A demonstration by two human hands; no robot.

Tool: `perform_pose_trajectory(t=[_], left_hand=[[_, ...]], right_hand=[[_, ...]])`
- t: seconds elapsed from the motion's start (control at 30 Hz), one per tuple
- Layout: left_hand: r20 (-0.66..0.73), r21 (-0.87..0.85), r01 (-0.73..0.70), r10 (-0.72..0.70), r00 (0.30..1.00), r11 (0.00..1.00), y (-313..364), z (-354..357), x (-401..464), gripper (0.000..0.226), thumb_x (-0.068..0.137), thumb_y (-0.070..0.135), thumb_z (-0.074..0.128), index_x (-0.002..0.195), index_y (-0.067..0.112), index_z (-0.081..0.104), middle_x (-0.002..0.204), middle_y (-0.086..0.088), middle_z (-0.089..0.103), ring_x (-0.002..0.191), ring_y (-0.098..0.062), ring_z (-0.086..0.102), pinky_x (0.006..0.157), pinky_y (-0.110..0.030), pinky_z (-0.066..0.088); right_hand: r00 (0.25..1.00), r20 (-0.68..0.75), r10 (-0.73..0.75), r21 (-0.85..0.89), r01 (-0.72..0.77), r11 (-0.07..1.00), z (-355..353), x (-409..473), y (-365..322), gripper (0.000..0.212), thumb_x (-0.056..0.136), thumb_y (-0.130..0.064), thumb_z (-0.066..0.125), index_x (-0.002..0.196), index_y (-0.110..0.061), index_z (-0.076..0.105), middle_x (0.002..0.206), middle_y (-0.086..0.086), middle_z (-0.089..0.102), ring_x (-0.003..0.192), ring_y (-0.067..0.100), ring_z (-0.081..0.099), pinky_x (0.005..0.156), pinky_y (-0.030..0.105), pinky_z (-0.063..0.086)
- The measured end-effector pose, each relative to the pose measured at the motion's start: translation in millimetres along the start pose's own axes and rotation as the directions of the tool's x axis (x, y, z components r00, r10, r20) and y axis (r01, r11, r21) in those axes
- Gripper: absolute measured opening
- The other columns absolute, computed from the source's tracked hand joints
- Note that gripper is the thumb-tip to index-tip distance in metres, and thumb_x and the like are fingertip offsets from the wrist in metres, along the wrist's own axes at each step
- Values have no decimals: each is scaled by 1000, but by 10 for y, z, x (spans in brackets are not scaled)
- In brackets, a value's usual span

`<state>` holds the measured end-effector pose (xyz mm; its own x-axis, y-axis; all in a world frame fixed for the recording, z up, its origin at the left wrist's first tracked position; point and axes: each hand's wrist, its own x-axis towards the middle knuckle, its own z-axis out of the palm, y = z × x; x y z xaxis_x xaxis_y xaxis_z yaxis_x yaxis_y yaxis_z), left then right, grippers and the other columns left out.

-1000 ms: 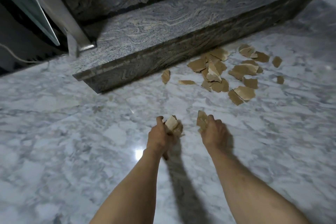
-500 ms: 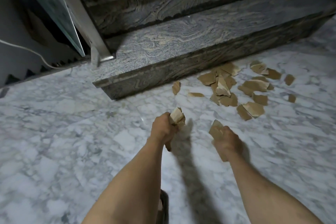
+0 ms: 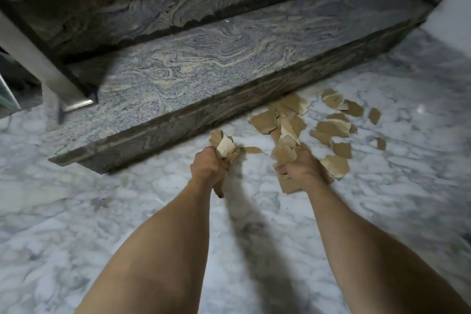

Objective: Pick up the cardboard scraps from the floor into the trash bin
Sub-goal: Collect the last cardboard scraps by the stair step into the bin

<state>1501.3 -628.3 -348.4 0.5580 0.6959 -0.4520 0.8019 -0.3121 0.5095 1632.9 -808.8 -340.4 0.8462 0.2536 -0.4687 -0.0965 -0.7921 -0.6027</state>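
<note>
Nearest you, both forearms reach forward over the marble floor (image 3: 102, 211). Your left hand (image 3: 207, 167) is curled tight round a wad of scraps (image 3: 225, 146), pieces sticking out above the fist and one below it. Your right hand (image 3: 299, 169) is likewise closed on its own bundle of scraps (image 3: 284, 155), with a flat piece hanging out under the knuckles. Neither hand has a free finger showing, so both look full.

Just beyond your right hand lies the loose pile of cardboard scraps (image 3: 288, 115), spread forward and to the right, its spread running roughly along the foot of the stone step (image 3: 204, 69). The closest loose piece (image 3: 336, 166) sits just beside your right hand, partly behind it; a small sliver (image 3: 252, 150) lies between the two hands. Your right hand is plainly the nearer one to the pile; your left is off to its side, near the step's edge.

The trash bin is not in view, so you cannot judge from here which way to carry. The picture is a little smeared, so the exact number of pieces left is uncertain, but much of the pile remains on the floor. To my eye you need to empty your hands before gathering more.
</note>
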Motion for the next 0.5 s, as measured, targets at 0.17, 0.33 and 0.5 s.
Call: perform_pose_trajectory(t=[0.17,0.33,0.5], left_hand=[[-34,188,-29,36,999,982,161,136,262,58,86,38,70,133,10,52,136,-9,37,129,-32,32,100,-47,42],[6,282,-129,133,991,951,254,288,554,67,88,40,66,143,8,44,161,-9,17,148,-36,13,112,-51,31],[36,233,-164,160,986,958,261,303,688,46,84,34,70,123,12,59,129,-13,50,120,-34,45,93,-39,42]], right_hand=[[993,-98,65,84,-57,995,-73,256,9,73,67,-9,89,130,-16,52,119,9,67,109,32,65,94,44,55],[996,-56,64,96,-58,994,-191,592,-56,89,66,-13,92,138,-5,41,130,14,59,114,30,59,85,30,46],[995,-59,84,-161,-93,983,50,641,4,65,67,-31,89,121,-10,60,123,11,66,113,30,63,86,33,53]])
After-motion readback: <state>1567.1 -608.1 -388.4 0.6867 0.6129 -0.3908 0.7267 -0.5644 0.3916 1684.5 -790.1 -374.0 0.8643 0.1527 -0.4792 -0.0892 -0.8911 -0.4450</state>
